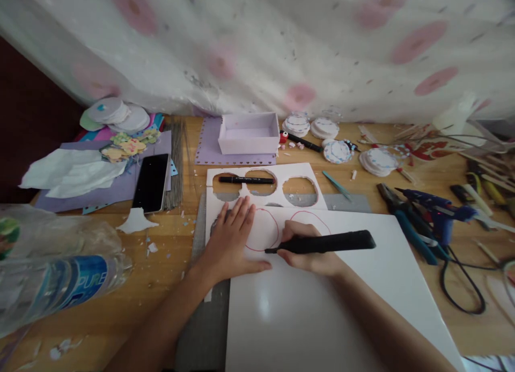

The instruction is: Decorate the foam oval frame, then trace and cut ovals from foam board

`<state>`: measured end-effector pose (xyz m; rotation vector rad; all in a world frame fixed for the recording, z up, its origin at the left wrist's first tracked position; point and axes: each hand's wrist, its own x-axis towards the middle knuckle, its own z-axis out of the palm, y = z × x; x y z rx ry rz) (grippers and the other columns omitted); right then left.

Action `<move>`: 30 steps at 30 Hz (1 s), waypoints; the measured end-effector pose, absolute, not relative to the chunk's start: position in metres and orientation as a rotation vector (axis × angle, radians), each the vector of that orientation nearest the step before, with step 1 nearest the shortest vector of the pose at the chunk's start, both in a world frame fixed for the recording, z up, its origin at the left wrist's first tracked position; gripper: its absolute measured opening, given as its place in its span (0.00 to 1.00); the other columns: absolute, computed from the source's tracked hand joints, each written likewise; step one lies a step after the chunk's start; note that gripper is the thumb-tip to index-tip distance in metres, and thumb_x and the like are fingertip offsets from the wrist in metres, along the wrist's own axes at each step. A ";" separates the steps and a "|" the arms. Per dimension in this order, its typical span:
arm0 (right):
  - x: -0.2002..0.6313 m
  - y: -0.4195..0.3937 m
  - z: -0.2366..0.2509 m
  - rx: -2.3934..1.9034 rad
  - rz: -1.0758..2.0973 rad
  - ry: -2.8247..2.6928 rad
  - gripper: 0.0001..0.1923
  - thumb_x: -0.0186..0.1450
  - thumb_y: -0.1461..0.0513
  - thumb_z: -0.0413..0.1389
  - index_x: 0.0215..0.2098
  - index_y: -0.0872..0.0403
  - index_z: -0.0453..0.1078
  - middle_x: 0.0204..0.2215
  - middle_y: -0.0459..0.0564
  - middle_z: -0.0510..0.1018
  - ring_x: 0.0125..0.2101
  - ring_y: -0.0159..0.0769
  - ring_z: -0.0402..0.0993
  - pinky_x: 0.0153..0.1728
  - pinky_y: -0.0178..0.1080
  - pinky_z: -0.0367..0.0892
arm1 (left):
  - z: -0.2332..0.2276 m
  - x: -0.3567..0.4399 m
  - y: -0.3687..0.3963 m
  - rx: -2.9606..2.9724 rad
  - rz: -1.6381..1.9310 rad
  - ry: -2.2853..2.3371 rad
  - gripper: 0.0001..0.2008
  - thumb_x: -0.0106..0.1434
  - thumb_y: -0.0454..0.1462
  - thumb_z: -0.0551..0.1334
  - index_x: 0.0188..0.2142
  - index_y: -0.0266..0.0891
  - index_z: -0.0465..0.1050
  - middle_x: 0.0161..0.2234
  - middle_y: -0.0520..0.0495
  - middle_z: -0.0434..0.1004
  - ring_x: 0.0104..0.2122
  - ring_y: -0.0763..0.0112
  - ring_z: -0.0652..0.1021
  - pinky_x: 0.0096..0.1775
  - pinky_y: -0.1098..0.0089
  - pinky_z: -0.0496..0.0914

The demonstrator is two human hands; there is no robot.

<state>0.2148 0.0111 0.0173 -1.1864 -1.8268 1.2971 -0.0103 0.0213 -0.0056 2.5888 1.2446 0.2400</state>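
The wooden surface (132, 286) is crowded with craft scraps. The left hand (231, 238) lies flat, fingers spread, holding the white foam board (322, 307) down. The right hand (309, 251) closes its fingers around a black cutter (325, 243), tip on the red circle (261, 230); a slow pull along the line seems best.

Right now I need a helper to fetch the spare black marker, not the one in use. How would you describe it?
Start at the white foam board under the hands, then look just beyond it to the offcut sheet with three round holes. The spare marker lies flat across the left two holes, capped. The other black tool is thicker and sits in the right hand.
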 end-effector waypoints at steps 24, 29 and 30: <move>0.238 0.023 0.005 -1.124 1.240 -1.738 0.13 0.54 0.61 0.62 0.24 0.51 0.60 0.21 0.42 0.66 0.24 0.31 0.60 0.24 0.34 0.57 | -0.007 -0.011 0.021 2.578 0.293 1.221 0.59 0.50 0.65 0.60 0.68 0.30 0.38 0.69 0.30 0.39 0.68 0.47 0.44 0.65 0.46 0.38; 0.230 0.006 0.017 -1.260 1.211 -1.390 0.11 0.60 0.58 0.60 0.28 0.51 0.62 0.19 0.39 0.64 0.20 0.28 0.58 0.21 0.32 0.54 | -0.008 -0.011 0.021 2.573 0.276 1.229 0.58 0.51 0.66 0.58 0.68 0.31 0.40 0.69 0.30 0.39 0.68 0.48 0.44 0.65 0.46 0.38; 0.225 0.001 0.019 -1.277 1.212 -1.373 0.10 0.60 0.58 0.59 0.28 0.51 0.62 0.19 0.39 0.64 0.19 0.27 0.57 0.21 0.32 0.54 | -0.008 -0.011 0.021 2.573 0.278 1.229 0.58 0.51 0.66 0.58 0.68 0.31 0.40 0.69 0.30 0.39 0.68 0.48 0.44 0.65 0.47 0.38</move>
